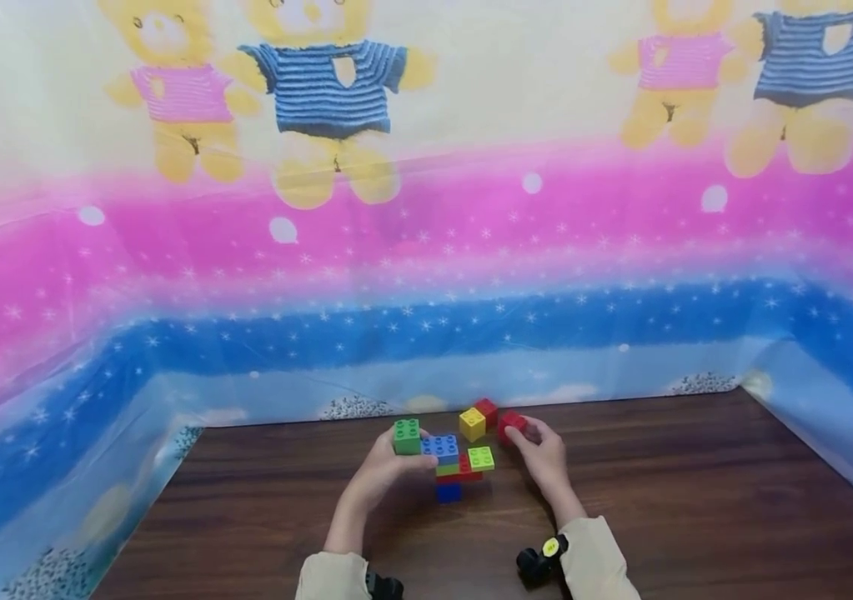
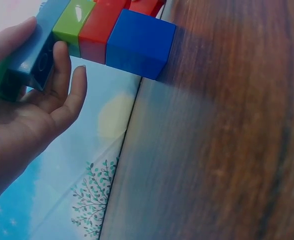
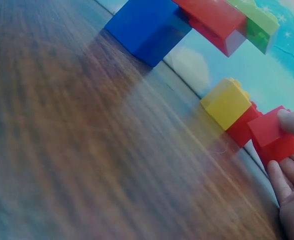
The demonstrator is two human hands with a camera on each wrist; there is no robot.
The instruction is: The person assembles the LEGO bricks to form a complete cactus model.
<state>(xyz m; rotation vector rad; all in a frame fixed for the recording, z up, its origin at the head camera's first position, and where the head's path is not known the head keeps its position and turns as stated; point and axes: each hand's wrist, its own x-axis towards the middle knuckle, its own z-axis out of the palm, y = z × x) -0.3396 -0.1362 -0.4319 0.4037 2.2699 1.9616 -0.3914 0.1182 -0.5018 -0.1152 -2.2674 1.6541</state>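
Observation:
In the head view my left hand (image 1: 377, 473) grips the upper blue brick (image 1: 441, 448) of a built stack, thumb in front and fingers behind. A green brick (image 1: 407, 436) sits at the stack's left end. Lower down are a red layer (image 1: 473, 476) and a lime brick (image 1: 481, 458) jutting out to the right. At the bottom is a blue block (image 2: 137, 42), which looks to be on the table. My right hand (image 1: 549, 460) pinches a red block (image 3: 273, 134) between thumb and fingers, to the right of the stack and apart from it.
Behind the stack a yellow block (image 1: 473, 424) stands beside another red block (image 1: 486, 410) on the dark wooden table (image 1: 696, 483). A printed cloth (image 1: 471, 333) with bears and snowflakes hangs along the table's back and sides.

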